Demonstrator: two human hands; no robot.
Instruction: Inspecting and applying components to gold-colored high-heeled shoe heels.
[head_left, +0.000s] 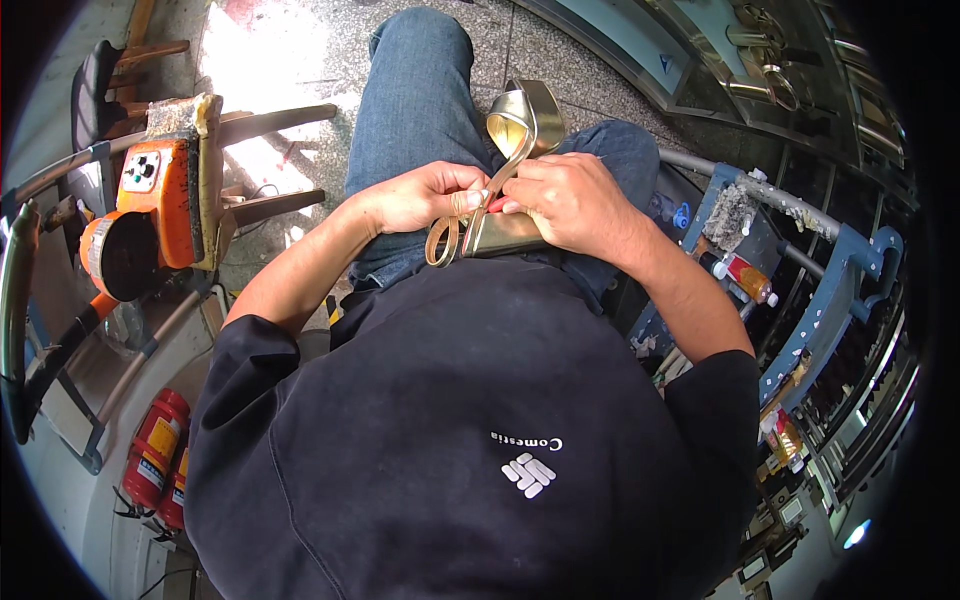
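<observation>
A shiny gold strappy piece (pixel 540 105), perhaps a sandal upper, rests across my lap, with one loop standing up between my knees and a smaller loop near my shirt. My left hand (pixel 440 195) is closed, pinching its narrow gold strap (pixel 510 168) between thumb and forefinger. My right hand (pixel 570 198) is curled close beside it, over the broad gold part (pixel 505 232). A small red thing (pixel 497 205) shows at the right fingertips; its kind is hidden by the fingers. Both hands nearly meet at the strap.
To my left, an orange machine (pixel 165 195) with a black round end sits by a wooden stool (pixel 275 125). Red fire extinguishers (pixel 155 450) stand behind it at the lower left. On the right are a blue metal frame (pixel 825 330) and a bottle (pixel 750 280).
</observation>
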